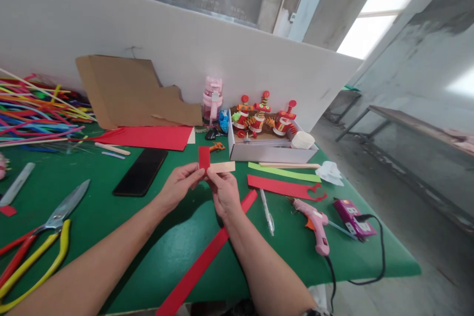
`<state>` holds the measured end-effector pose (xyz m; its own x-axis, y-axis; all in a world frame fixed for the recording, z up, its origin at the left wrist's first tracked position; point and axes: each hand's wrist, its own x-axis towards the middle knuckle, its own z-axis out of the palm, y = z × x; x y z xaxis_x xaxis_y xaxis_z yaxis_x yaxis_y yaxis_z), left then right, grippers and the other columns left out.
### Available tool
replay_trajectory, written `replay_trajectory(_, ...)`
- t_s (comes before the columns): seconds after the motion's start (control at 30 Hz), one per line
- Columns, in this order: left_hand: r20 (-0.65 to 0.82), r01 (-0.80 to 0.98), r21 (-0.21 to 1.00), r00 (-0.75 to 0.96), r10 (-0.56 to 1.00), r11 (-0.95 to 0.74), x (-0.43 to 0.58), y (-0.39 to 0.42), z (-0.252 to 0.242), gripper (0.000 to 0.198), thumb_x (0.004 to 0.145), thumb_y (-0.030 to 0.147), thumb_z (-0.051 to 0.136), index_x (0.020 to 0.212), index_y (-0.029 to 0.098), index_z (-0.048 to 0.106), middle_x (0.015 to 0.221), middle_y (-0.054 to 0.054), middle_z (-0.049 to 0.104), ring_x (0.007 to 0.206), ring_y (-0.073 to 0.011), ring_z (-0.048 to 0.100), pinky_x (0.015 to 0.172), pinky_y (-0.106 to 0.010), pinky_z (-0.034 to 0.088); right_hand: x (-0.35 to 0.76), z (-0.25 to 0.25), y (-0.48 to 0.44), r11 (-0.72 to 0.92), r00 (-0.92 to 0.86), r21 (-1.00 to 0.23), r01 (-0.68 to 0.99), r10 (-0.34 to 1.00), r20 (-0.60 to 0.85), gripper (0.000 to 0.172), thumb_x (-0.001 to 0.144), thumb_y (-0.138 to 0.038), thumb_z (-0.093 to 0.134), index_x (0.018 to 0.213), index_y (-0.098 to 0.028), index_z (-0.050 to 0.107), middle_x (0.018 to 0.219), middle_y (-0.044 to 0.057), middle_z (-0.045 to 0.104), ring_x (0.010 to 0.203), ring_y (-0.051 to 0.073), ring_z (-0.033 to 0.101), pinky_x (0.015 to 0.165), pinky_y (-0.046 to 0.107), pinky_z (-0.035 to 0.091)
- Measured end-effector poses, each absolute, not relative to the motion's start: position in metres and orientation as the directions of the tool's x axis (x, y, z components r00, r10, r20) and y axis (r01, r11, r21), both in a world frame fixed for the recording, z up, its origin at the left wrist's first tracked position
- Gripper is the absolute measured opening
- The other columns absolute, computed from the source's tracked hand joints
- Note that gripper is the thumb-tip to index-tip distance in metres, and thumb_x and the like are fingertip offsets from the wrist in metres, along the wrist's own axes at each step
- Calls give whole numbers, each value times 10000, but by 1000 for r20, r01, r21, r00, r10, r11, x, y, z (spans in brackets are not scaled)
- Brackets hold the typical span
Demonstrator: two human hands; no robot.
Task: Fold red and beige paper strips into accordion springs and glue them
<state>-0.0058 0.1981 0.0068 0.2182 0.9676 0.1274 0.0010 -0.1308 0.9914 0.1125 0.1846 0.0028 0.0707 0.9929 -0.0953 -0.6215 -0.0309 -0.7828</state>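
My left hand [180,183] and my right hand [223,192] meet above the green table [111,217], both pinched on a small craft piece. The left fingers pinch a short red paper strip [204,157] that stands upright. The right fingers pinch a pale wooden stick [223,167] that points right, crossing the red strip at its lower end. A long red paper strip [207,256] lies on the table below my right forearm.
Scissors [55,222] with yellow and red handles lie left, a black phone [140,171] centre-left, a pink glue gun [314,224] and purple device [353,217] right. A white box [266,148] of red figures, a pink bottle [212,99], cardboard [126,91] and coloured pipe cleaners [33,113] stand behind.
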Motion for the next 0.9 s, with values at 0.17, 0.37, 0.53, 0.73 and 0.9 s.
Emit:
replay_trajectory(0.17, 119, 26, 991, 238, 964, -129, -6, 199, 6, 420, 766, 560, 653, 606, 182, 566, 521, 47, 455, 510, -103, 395, 498, -230, 323, 117, 0, 188, -30, 88, -821, -571, 991, -98, 190, 569, -318, 796, 641, -185, 680, 616, -8, 670, 576, 116, 545, 659, 266, 484)
replay_trajectory(0.37, 0, 25, 1000, 184, 983, -4, -10, 202, 11, 438, 624, 573, 760, 755, 169, 653, 563, 33, 561, 493, -108, 463, 473, -229, 372, 129, 0, 190, 158, 93, -986, -54, 984, 152, 116, 726, -303, 665, 745, -198, 711, 761, 34, 741, 712, 191, 648, 720, 312, 506)
replay_trajectory(0.53, -50, -12, 999, 185, 981, 53, -18, 207, 8, 349, 586, 469, 812, 658, 149, 691, 514, 11, 577, 484, -101, 456, 475, -227, 345, 136, 4, 191, 234, 12, -957, 170, 971, 239, 82, 755, -260, 646, 744, -208, 708, 823, 55, 752, 787, 222, 679, 775, 339, 515)
replay_trajectory(0.73, -31, -196, 980, 30, 999, 36, -12, 205, 4, 282, 526, 383, 847, 612, 156, 705, 505, 7, 605, 481, -106, 481, 497, -240, 376, 127, 0, 190, 32, 0, -973, -226, 999, 33, 249, 662, -363, 764, 836, -201, 688, 794, 17, 722, 728, 165, 647, 739, 292, 517)
replay_trajectory(0.9, 17, -172, 985, 8, 1000, -16, -7, 203, 4, 296, 557, 412, 844, 629, 158, 708, 515, 13, 609, 515, -111, 508, 520, -231, 397, 122, -3, 188, -24, 95, -947, -320, 994, -57, 234, 631, -385, 771, 712, -190, 670, 662, -7, 661, 620, 138, 584, 682, 286, 499)
